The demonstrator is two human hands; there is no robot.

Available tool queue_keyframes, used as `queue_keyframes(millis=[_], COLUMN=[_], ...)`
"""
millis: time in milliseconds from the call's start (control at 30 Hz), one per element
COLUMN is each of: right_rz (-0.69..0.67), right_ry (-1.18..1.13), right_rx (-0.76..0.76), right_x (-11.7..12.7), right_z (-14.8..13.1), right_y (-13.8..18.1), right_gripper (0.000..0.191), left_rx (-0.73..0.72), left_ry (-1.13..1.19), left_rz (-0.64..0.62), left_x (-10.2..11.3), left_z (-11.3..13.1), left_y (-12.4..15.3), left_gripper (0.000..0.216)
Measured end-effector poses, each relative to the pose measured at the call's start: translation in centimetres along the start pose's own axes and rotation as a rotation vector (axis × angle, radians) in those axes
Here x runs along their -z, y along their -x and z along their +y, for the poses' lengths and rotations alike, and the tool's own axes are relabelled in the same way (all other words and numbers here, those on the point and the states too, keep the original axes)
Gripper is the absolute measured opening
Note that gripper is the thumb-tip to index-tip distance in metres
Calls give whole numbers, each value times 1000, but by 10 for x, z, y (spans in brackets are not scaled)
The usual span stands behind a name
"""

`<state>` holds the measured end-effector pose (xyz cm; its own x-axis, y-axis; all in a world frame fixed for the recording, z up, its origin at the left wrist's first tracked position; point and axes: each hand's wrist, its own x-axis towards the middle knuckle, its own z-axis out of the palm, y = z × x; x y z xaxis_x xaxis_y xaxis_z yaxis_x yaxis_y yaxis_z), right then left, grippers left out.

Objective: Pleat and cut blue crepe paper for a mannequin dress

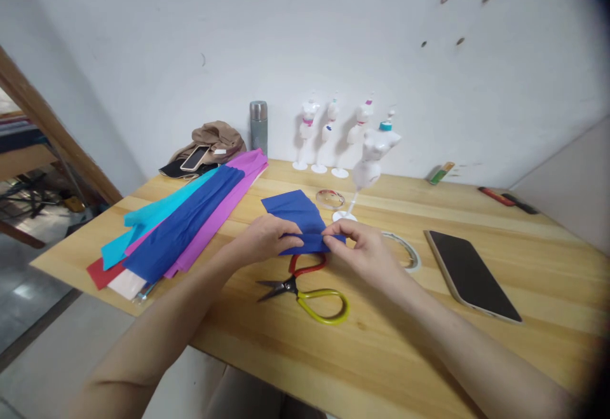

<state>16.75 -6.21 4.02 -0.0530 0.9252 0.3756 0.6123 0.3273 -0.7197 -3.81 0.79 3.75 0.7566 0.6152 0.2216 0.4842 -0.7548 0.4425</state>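
A piece of dark blue fabric (295, 210) lies in front of me, its near edge folded over into a narrow strip. My left hand (269, 238) pinches the left part of that fold between thumb and fingers. At the fold's right part, my right hand (359, 247) grips the fabric with thumb and forefinger. Just below the fold rest scissors (288, 285) with open blades pointing left, one handle red and the other yellow. The red handle lies partly under the fabric's near edge. Behind the fabric stands a small white mannequin (374, 152) with a teal band at its neck.
Long fabric strips (185, 222) in several colours cover the table's left side. A brown cloth bundle (214, 142), a phone (195, 157) and a thermos (258, 128) are behind them. More mannequins (309, 117) line the wall. A clear tape roll (330, 199), white ring (410, 250) and tablet (471, 273) lie rightward.
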Motion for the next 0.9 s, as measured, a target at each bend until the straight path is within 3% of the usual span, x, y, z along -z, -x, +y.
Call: queue_keyframes(millis=[100, 233, 500, 733, 900], right_rz=[-13, -39, -135, -142, -261], right_ry=[-26, -80, -210, -236, -64], right_rx=[-26, -69, -180, -154, 105], right_x=[2, 3, 4, 6, 14], right_z=[2, 5, 17, 27, 12], right_y=[-2, -4, -9, -11, -7], right_gripper=[17, 18, 20, 20, 15], left_rx=[-46, -102, -162, -27, 100], left_ry=[75, 177, 472, 679, 727], left_rz=[-91, -207, -339, -317, -101], left_x=[7, 17, 24, 37, 22], left_z=[-2, -6, -15, -17, -11], left_y=[2, 5, 8, 8, 1], left_gripper=[21, 47, 80, 49, 27])
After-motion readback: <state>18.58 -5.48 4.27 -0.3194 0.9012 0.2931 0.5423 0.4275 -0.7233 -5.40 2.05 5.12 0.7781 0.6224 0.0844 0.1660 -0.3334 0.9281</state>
